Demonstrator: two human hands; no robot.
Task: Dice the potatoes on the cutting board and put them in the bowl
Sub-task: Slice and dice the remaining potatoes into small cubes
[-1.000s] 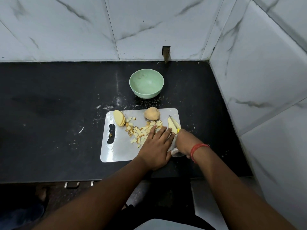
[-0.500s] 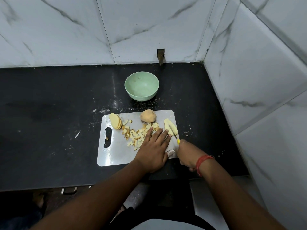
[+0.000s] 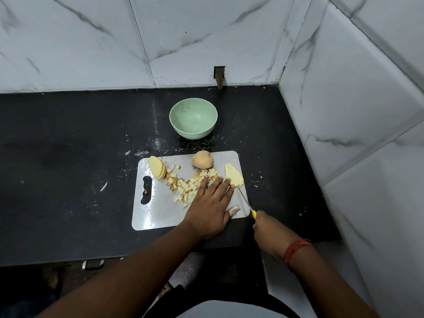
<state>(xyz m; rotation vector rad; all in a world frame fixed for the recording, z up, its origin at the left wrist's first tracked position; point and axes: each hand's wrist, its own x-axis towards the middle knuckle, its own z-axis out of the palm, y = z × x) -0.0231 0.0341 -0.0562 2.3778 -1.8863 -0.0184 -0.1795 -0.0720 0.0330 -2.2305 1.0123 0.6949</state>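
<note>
One bowl point(image 3: 193, 118), one cutting board point(image 3: 158, 210), one whole potato point(image 3: 202, 159), one slice stack point(image 3: 157, 167), one loose slice point(image 3: 233, 174), one knife point(image 3: 245, 200), many dice point(image 3: 188, 183), two hands.

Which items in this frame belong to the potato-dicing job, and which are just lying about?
Part of the job:
cutting board
whole potato
sliced potato stack
potato slice
diced pieces
knife, gripped by the right hand
left hand, flat on the board
green bowl

Just lying about:
scraps on the counter
wall bracket
</note>
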